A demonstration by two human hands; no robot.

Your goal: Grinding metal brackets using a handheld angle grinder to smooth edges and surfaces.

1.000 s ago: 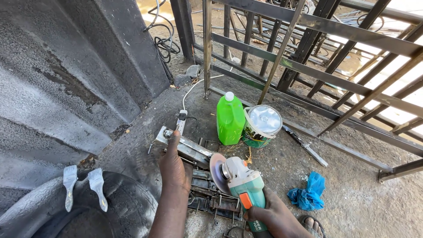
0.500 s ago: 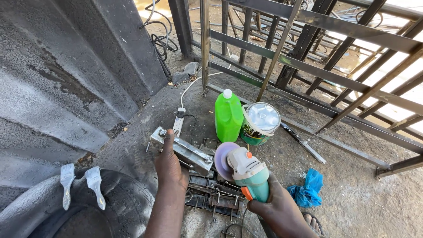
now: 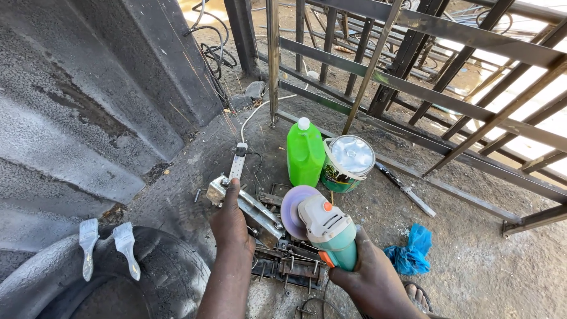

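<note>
My right hand (image 3: pixel 369 274) grips a teal and white angle grinder (image 3: pixel 331 233) by its body; its round disc (image 3: pixel 293 211) faces left, just above the ground. My left hand (image 3: pixel 229 221) presses down on a grey metal piece (image 3: pixel 248 207) that lies on the ground, fingers toward its far end. The disc hangs close to the right end of that metal piece, and I cannot tell whether they touch. Dark metal parts (image 3: pixel 289 263) lie under and in front of the grinder.
A green plastic jug (image 3: pixel 305 153) and a paint tin (image 3: pixel 347 162) stand behind the grinder. A white power strip (image 3: pixel 237 160) with a cable, a blue rag (image 3: pixel 410 251), a tyre (image 3: pixel 136 277) with two brushes (image 3: pixel 106 245), a metal sheet wall at left and steel frames (image 3: pixel 425 71) at back.
The view has shifted a little. My left hand stays on the metal piece, and my right hand has brought the grinder slightly up and closer to it.
</note>
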